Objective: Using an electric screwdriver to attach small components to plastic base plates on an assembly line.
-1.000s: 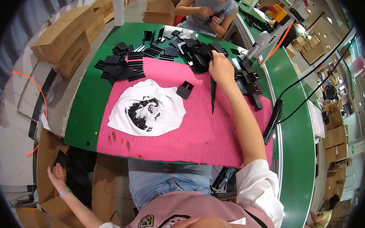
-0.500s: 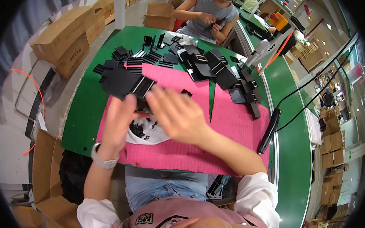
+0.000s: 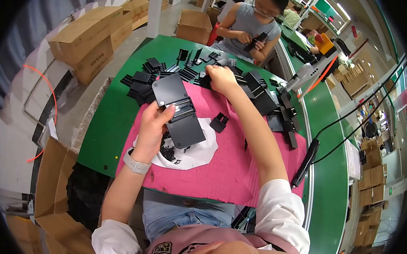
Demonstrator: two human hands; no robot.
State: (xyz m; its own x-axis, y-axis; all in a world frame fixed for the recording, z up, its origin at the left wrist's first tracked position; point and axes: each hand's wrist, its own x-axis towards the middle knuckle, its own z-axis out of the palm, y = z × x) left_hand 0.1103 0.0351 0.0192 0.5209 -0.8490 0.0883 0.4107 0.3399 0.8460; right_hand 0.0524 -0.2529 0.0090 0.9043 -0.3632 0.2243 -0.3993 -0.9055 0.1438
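Observation:
My left hand [image 3: 153, 125] grips a black hinged plate [image 3: 185, 131], two flat rounded panels joined by a band with metal rods, thumb on its middle. The plate is held tilted above a white sheet [image 3: 200, 157] that carries a pile of small black parts [image 3: 167, 153]. Farther off, my right hand [image 3: 221, 80] is closed at the edge of the heap of black parts; its fingertips are turned away, and what they pinch cannot be made out. A small black block [image 3: 219, 122] lies on the pink mat [image 3: 233, 171] between my arms.
Several black strips [image 3: 189, 73] and plates [image 3: 261, 96] cover the far side of the green table [image 3: 107, 127]. A corded black screwdriver [image 3: 306, 163] lies at the right edge. Across the table a person [image 3: 249, 28] handles a black part. An open carton [image 3: 55, 194] stands at the left.
My hands, earlier close together at the plate, have parted. The left now holds the plate nearer, over the white sheet. The right has reached away to the heap. The small black block shows on the mat.

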